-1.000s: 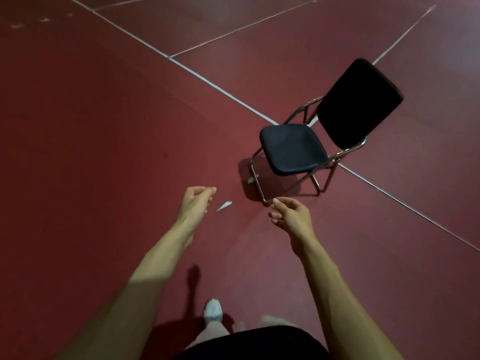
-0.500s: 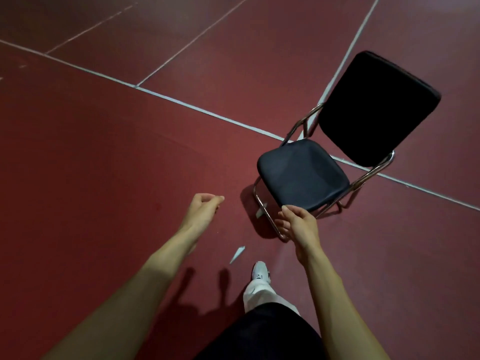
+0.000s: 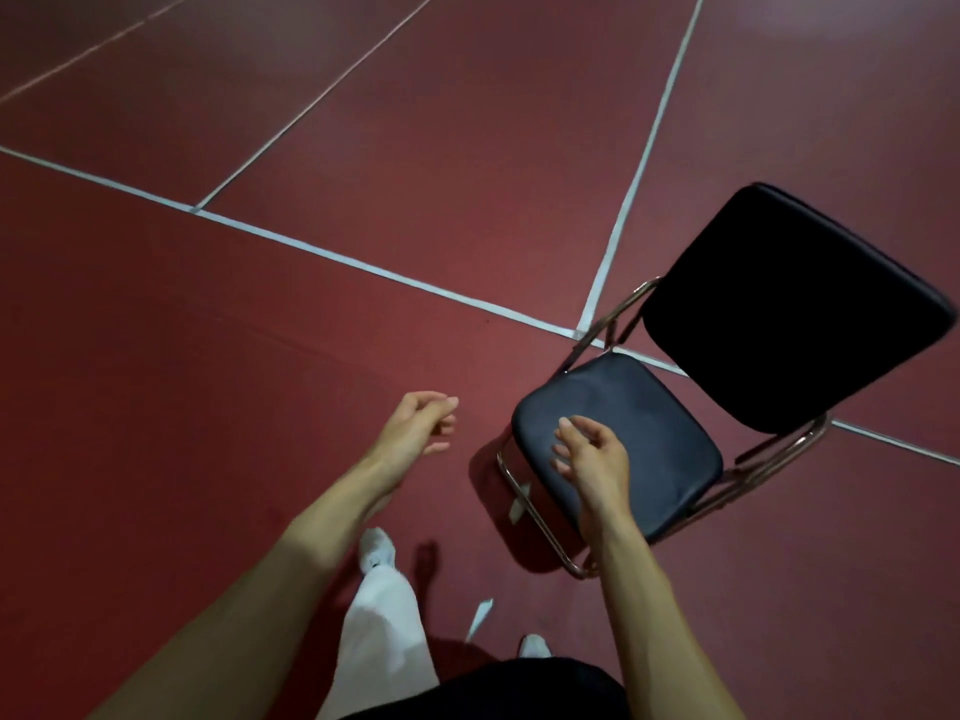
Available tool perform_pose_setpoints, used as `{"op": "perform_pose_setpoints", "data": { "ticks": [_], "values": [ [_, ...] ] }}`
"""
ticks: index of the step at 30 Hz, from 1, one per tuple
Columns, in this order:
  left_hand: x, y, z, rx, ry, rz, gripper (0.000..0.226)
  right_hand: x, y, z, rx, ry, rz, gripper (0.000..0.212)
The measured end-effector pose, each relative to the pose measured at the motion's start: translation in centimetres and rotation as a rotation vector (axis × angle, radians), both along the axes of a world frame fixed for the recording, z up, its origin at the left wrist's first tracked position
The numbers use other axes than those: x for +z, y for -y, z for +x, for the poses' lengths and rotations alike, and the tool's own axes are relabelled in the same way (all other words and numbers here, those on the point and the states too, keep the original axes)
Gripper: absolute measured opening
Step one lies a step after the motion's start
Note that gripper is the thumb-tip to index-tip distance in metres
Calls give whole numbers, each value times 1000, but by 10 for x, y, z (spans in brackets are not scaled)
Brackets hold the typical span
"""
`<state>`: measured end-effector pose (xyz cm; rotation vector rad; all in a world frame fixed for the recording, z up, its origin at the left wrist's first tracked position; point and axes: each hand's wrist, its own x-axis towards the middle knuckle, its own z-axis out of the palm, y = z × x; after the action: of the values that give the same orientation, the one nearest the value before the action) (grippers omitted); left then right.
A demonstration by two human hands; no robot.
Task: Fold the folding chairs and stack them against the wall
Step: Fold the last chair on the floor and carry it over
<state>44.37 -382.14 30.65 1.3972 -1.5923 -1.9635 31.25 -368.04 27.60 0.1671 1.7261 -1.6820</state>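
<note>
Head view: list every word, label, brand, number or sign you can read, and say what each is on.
None can be read. The folding chair shows no label or brand, the floor bears only plain white lines, and the white scrap on it looks blank.

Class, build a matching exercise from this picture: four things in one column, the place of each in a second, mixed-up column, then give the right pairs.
1 right hand
2 left hand
3 backrest
4 white scrap

A lying on the floor near a white shoe
B above the seat
C above bare floor, left of the seat
D behind the seat, at the view's right edge

Pairs: 1-B, 2-C, 3-D, 4-A
</note>
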Motion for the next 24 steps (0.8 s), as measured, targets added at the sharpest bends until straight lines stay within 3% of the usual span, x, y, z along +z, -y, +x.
{"op": "perform_pose_setpoints", "data": {
  "ticks": [4, 15, 21, 24],
  "values": [
    [-9, 85, -22, -110, -48, 41, 4, -10, 81, -4, -135, -42, 47, 37],
    [-7, 245, -79, -396, 40, 50, 8, -4, 215, -38, -452, -11, 61, 34],
    [-12, 298, -169, -524, -4, -44, 5, -35, 253, -85, -602, 47, 93, 25],
    [-16, 319, -235, -538, -37, -95, 5, -58, 272, -131, -679, 123, 39, 33]
  ]
}}
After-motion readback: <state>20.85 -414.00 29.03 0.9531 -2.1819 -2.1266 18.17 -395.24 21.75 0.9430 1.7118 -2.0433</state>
